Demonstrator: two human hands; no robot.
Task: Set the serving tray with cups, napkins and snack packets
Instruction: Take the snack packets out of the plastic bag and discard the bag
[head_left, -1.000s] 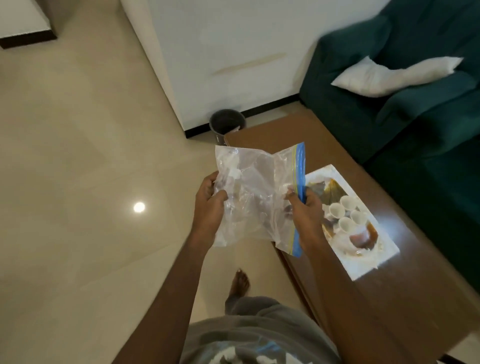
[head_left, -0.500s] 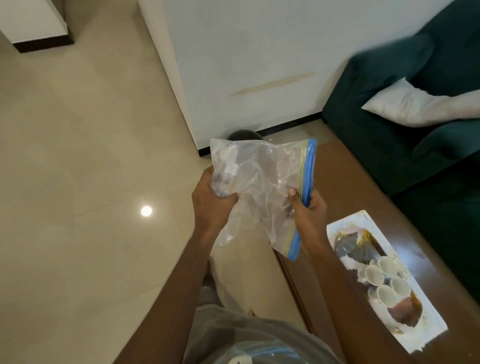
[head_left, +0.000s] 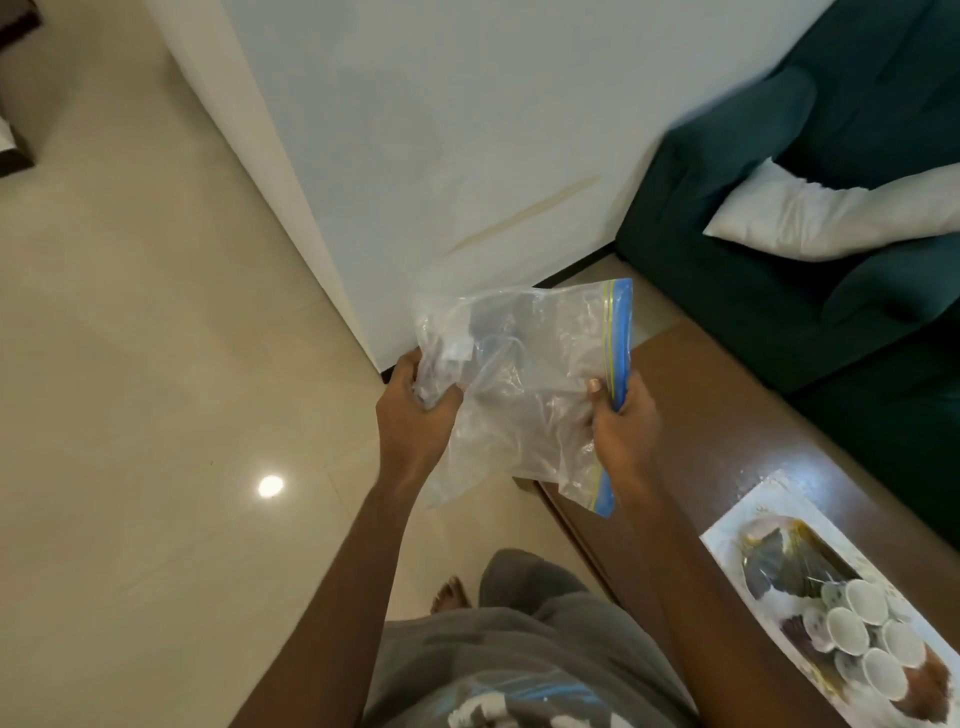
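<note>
I hold a clear plastic zip bag (head_left: 524, 384) with a blue seal strip up in front of me, above the floor and the near end of the table. My left hand (head_left: 415, 410) bunches its left side. My right hand (head_left: 623, 426) pinches the blue seal edge. The bag looks crumpled; what is inside it I cannot tell. The white patterned serving tray (head_left: 748, 525) lies on the brown wooden table (head_left: 727, 415) at the lower right, with several small white cups (head_left: 862, 629) standing close together on it.
A dark green sofa (head_left: 779, 291) with a white pillow (head_left: 831, 218) runs behind the table. A white wall corner (head_left: 322, 218) stands ahead. Glossy beige floor tiles (head_left: 130, 415) spread to the left. My bare foot (head_left: 452, 595) is by the table's near corner.
My view has swung left, so the tray and cups slid to the lower right. Both hands stay on the bag and have lifted it slightly toward the wall corner; the dark bin is now hidden.
</note>
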